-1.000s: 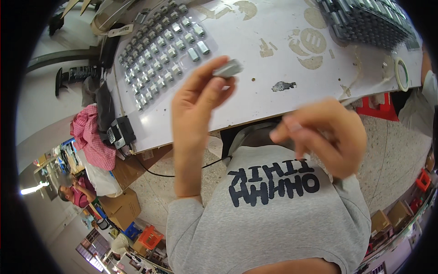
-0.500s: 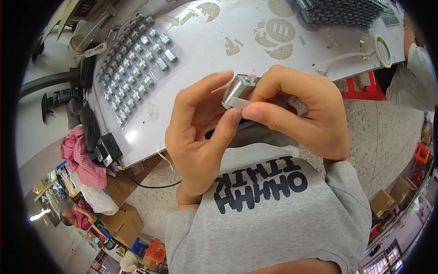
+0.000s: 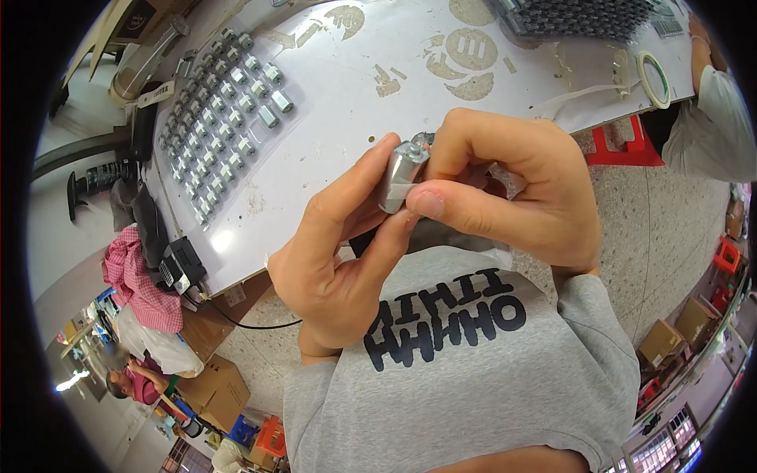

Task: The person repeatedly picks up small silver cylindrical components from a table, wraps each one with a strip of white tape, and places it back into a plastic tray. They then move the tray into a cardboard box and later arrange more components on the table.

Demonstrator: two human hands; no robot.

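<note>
In front of my chest, above the table's near edge, a small silver metal motor (image 3: pixel 405 164) is tilted between my hands. My left hand (image 3: pixel 335 248) grips its side, with the index finger near the top and the thumb low down. A short whitish strip of tape (image 3: pixel 400 191) lies across the motor's lower part. My right hand (image 3: pixel 524 189) pinches at that strip with thumb and curled index finger, close against the casing. The right hand's other fingers are mostly hidden.
On the white table (image 3: pixel 331 94), a clear tray (image 3: pixel 277 130) at the left holds rows of similar motors. A dark stack of parts (image 3: pixel 576 20) stands far right, beside a tape roll (image 3: pixel 653 80). A red stool (image 3: pixel 627 146) and another person's arm (image 3: pixel 699 51) are at the right.
The motor has turned more upright and shifted slightly left and down. The tape strip now lies flatter across the casing. My left index finger has closed in on the motor's side.
</note>
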